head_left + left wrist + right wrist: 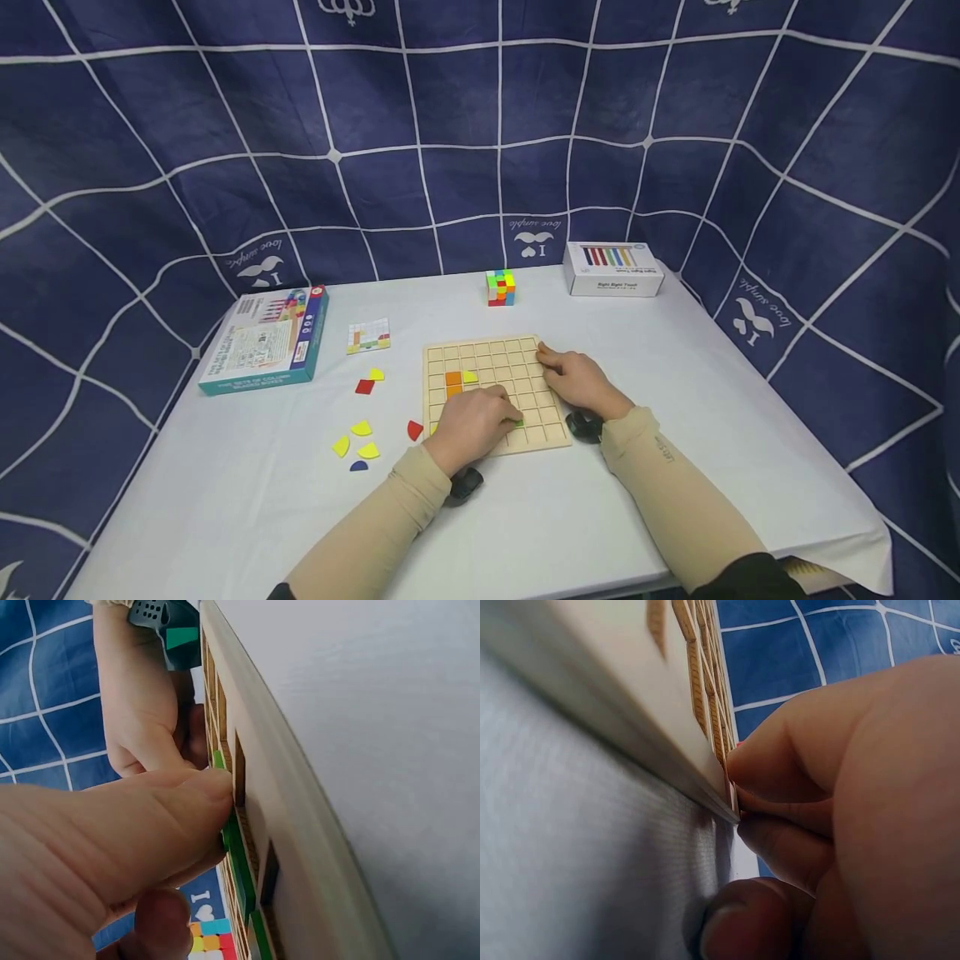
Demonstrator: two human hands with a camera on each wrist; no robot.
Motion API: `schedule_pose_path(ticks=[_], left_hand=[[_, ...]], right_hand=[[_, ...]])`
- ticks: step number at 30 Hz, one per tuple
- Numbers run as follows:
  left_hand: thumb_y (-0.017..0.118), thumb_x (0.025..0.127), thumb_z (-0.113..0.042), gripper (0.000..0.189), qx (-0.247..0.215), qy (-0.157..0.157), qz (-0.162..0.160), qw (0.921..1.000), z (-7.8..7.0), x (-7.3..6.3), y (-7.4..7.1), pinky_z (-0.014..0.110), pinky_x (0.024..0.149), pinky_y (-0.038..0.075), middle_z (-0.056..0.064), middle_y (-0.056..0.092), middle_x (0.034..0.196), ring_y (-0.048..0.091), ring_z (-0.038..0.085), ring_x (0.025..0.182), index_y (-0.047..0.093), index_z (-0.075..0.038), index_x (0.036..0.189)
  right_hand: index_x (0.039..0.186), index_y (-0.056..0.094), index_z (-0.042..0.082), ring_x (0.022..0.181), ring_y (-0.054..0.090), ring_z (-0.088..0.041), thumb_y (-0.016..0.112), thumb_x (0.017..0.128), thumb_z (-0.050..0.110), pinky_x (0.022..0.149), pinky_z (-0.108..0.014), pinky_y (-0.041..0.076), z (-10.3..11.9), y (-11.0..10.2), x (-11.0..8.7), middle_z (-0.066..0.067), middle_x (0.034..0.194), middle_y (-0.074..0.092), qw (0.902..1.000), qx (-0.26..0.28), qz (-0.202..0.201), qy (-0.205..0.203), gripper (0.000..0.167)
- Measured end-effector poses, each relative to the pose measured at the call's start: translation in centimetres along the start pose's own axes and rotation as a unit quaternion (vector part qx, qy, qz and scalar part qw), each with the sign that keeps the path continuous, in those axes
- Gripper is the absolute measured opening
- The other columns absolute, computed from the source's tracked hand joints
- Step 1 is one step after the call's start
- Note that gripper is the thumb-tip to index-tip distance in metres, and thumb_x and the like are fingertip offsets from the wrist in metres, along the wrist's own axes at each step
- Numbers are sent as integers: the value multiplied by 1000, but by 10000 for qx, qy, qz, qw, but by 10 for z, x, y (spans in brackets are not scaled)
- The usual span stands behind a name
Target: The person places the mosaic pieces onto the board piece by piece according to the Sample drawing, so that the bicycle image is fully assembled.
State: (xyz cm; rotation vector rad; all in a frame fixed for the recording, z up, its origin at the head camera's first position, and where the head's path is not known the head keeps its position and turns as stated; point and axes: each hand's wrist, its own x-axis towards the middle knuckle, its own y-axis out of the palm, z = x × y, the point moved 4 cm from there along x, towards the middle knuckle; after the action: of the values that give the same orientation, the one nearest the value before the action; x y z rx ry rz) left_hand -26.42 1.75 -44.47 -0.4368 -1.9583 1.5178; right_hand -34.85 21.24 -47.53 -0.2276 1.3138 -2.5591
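Observation:
A square wooden grid board (546, 432) lies on the white table. My left hand (474, 423) reaches over its lower half, with thumb and fingertips pinching a small green piece (519, 423) at one of the cells. More green pieces (240, 870) sit in the grid beside the thumb in the left wrist view; the hand hides them from the head view. Orange squares (453, 383) and a yellow quarter-round piece (470, 377) occupy cells on the left. My right hand (581, 383) grips the board's right edge near the far corner, thumb on top and fingers against the side.
Left of the board lie several yellow quarter-rounds (368, 451), a blue half-round (359, 467), a red square (364, 387) and a red quarter-round (415, 430). Farther back are a pattern card (369, 335), a flat game box (262, 342), a puzzle cube (501, 288) and a white box (613, 271).

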Motion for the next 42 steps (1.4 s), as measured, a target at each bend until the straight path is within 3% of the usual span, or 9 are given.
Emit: schedule_pose_path(ticks=[8,11,14,17,22,27,31,36,42], left_hand=[[80,90,-28,9,151,132,-205,9996,2,-6,-7,21,58,47,-12,74,98,61,10,81,85,-33,96],[80,91,-25,11,-76,208,-560,9982,9,-11,-18,22,59,48,-11,75,106,61,12,88,84,-30,99],[81,89,-20,17,-483,142,-1085,9928,27,-26,-39,26,63,52,-9,75,105,63,12,90,84,-25,105],[85,85,-16,20,-717,-325,-1383,9873,58,-55,-59,25,66,53,-10,71,96,61,8,80,83,-21,105],[81,88,-18,14,-923,-1644,-889,9780,117,-119,-66,23,62,46,-12,69,91,52,7,71,82,-21,102],[80,89,-17,12,-1392,-2080,-322,9676,140,-156,-59,24,60,44,-15,66,83,51,7,67,80,-26,97],[83,83,-20,18,-1507,-2163,124,9646,141,-164,-53,24,60,43,-16,64,83,51,8,67,78,-31,96],[86,81,-18,25,-1842,-2116,567,9582,144,-166,-47,24,60,44,-13,64,85,51,9,68,75,-28,101],[83,85,-15,19,-1610,-1931,226,9676,145,-160,-42,22,62,45,-14,61,83,52,7,70,74,-25,98]], right_hand=[[148,52,6,146,42,-31,52,102,20,117,-51,37,2,0,0,-2,161,39,10000,37,55,-51,49],[148,52,5,147,42,-31,52,102,20,117,-52,37,2,-1,0,-2,161,39,10000,14,58,-48,48],[148,52,6,147,41,-30,52,102,20,118,-51,36,2,-1,1,-2,161,39,10000,42,70,-35,48],[149,51,6,148,40,-30,52,103,21,118,-50,35,4,1,2,-1,162,38,9998,116,140,-23,49],[149,50,6,149,39,-31,52,103,23,119,-51,34,6,1,2,-1,163,37,9997,161,179,29,49],[150,50,5,148,39,-32,52,104,23,118,-52,34,6,-6,3,-2,163,37,9998,139,152,-40,49],[150,50,6,149,38,-31,53,104,24,119,-52,34,4,-8,4,-2,163,37,9997,180,165,-24,49],[151,49,6,150,37,-31,52,104,24,119,-52,33,1,-5,2,-1,163,36,9993,259,268,10,50],[150,50,5,150,37,-31,52,104,23,119,-52,32,1,-4,-1,-1,163,38,9994,255,243,41,49]])
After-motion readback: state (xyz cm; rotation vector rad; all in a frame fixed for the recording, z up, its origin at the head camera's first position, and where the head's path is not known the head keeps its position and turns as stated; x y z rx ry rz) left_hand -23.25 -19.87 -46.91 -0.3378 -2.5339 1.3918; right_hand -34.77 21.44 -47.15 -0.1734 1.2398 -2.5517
